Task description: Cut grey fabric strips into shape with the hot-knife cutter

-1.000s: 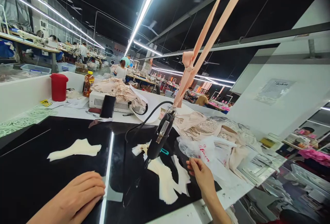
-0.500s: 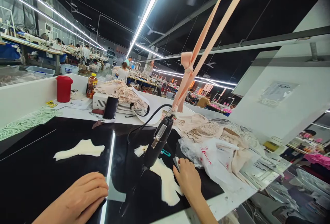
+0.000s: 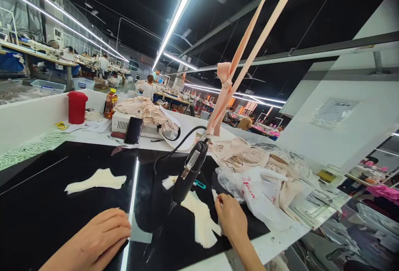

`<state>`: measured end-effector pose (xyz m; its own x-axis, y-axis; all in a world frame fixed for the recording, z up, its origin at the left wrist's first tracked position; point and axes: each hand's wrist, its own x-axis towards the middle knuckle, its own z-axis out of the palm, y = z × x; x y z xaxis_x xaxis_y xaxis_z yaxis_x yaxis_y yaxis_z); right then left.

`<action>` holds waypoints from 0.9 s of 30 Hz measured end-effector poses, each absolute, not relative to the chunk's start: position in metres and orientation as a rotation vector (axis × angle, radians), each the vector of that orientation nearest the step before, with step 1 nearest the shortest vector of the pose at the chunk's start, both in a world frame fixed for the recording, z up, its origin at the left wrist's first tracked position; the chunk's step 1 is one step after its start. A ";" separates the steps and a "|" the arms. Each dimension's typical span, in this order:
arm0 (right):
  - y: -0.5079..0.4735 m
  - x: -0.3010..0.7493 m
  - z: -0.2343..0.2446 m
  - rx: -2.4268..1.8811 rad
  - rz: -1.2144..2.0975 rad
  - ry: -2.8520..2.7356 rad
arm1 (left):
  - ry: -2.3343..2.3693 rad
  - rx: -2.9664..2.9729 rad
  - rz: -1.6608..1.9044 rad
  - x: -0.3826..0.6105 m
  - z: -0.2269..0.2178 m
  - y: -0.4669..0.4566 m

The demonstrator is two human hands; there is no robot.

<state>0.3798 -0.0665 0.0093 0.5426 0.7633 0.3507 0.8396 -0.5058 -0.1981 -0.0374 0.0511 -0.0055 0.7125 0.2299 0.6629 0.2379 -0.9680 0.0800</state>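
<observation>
My left hand rests palm down on the black glossy table, its fingers curled together with nothing visible in them. My right hand lies on the edge of a stack of cream fabric pieces, fingertips pinched at the top piece. A black electric cutting tool hangs on peach straps just left of my right hand, tip pointing down at the fabric. Another cream fabric piece lies apart to the left.
A crumpled plastic bag and heaped beige lace garments lie right of the stack. Behind stand a white box with a phone leaning on it, a red jug and a bottle. Other workers sit at distant tables.
My right hand came from the plastic bag leftward onto the cream fabric stack, then shifted slightly right with fingertips pinching. My left hand stayed put.
</observation>
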 end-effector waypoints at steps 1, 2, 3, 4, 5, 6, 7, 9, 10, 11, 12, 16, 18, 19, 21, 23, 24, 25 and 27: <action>-0.068 0.383 0.010 -2.397 -0.244 -1.283 | -0.396 -2.901 -1.129 -0.037 -0.005 0.051; -0.070 0.387 0.010 -2.348 -0.176 -1.244 | -0.396 -2.904 -1.136 -0.037 -0.005 0.051; -0.073 0.392 0.011 -2.291 -0.107 -1.202 | -0.399 -2.904 -1.139 -0.037 -0.005 0.051; -0.075 0.397 0.011 -2.228 -0.041 -1.154 | -0.403 -2.903 -1.140 -0.037 -0.005 0.051; -0.077 0.401 0.011 -2.161 0.025 -1.099 | -0.407 -2.903 -1.138 -0.037 -0.005 0.050; -0.080 0.406 0.010 -2.091 0.089 -1.036 | -0.410 -2.905 -1.137 -0.037 -0.005 0.050; -0.083 0.410 0.010 -2.018 0.149 -0.968 | -0.409 -2.908 -1.140 -0.037 -0.005 0.050; -0.087 0.416 0.009 -1.867 0.240 -0.821 | -0.405 -2.917 -1.145 -0.036 -0.005 0.049; -0.089 0.418 0.009 -1.791 0.264 -0.750 | -0.405 -2.918 -1.147 -0.036 -0.005 0.050; -0.091 0.418 0.010 -1.719 0.273 -0.684 | -0.406 -2.916 -1.145 -0.036 -0.005 0.050; -0.093 0.418 0.012 -1.649 0.266 -0.623 | -0.407 -2.910 -1.142 -0.036 -0.006 0.050; -0.097 0.405 0.026 -1.420 0.140 -0.450 | -0.404 -2.867 -1.127 -0.036 -0.008 0.052; -0.099 0.391 0.036 -1.349 0.071 -0.422 | -0.400 -2.872 -1.119 -0.036 -0.008 0.051; -0.100 0.382 0.041 -1.329 0.049 -0.427 | -0.412 -2.888 -1.116 -0.036 -0.007 0.050; -0.102 0.359 0.050 -1.316 0.040 -0.470 | -0.453 -2.947 -1.115 -0.036 -0.003 0.045; -0.103 0.334 0.054 -1.333 0.077 -0.546 | -0.520 -3.036 -1.117 -0.034 0.006 0.038; -0.102 0.321 0.055 -1.346 0.106 -0.580 | -0.555 -3.094 -1.103 -0.033 0.011 0.033; -0.101 0.307 0.053 -1.354 0.130 -0.611 | -0.609 -3.158 -1.092 -0.032 0.016 0.029; -0.096 0.278 0.046 -1.376 0.183 -0.707 | -0.669 -3.295 -1.095 -0.029 0.025 0.022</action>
<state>0.2776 -0.0957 0.0457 0.7832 0.5128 0.3517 0.2784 0.2166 -0.9357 -0.0287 0.0223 0.0254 0.7467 0.4581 0.4822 0.2199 -0.8543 0.4710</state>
